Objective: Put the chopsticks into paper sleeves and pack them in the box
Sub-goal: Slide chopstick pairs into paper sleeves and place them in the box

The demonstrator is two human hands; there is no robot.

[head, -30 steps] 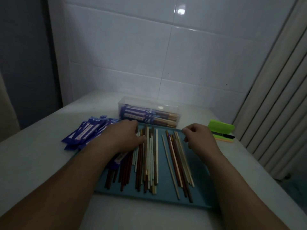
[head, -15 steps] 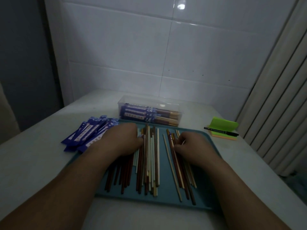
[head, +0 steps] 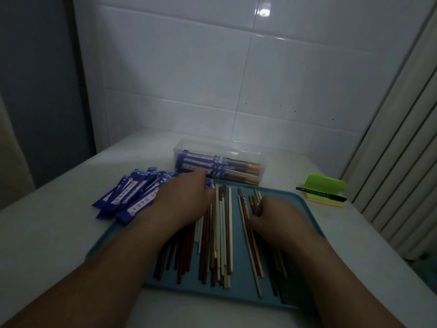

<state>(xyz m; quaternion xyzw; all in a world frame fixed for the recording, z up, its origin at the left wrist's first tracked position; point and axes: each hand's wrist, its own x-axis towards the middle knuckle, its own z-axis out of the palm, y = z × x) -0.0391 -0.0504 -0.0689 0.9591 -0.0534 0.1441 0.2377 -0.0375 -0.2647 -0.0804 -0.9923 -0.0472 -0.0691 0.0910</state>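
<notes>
Closest to the camera are two bare forearms reaching out over a teal tray (head: 238, 294) that sits on a pale table (head: 42, 245). The tray is loaded with loose chopsticks (head: 221, 240) lying lengthwise, a mix of dark brown, reddish and pale ones: a thick bunch left of centre and a thinner bunch to the right. The right hand (head: 276, 218) rests palm down on the right bunch with its fingers curled onto the sticks – looks like it's pinching at a couple of them, but honestly I can't tell if it actually has hold of any. The left hand (head: 184, 200) lies flat-ish over the far end of the left bunch, and a bit of blue sleeve pokes out at its fingertips; whether it's gripping that one I can't tell, the palm hides it. Just left of that hand is a messy pile of blue paper sleeves (head: 132, 197), half on the tray edge and half on the table. Farther back, just past the tray, sits a clear plastic box (head: 220, 164) with sleeved chopsticks already stacked inside. Off to the right there's a green sticky-note pad (head: 325, 185) with a black pen (head: 321, 194) across it – then white wall tiles (head: 189, 79) behind everything.
</notes>
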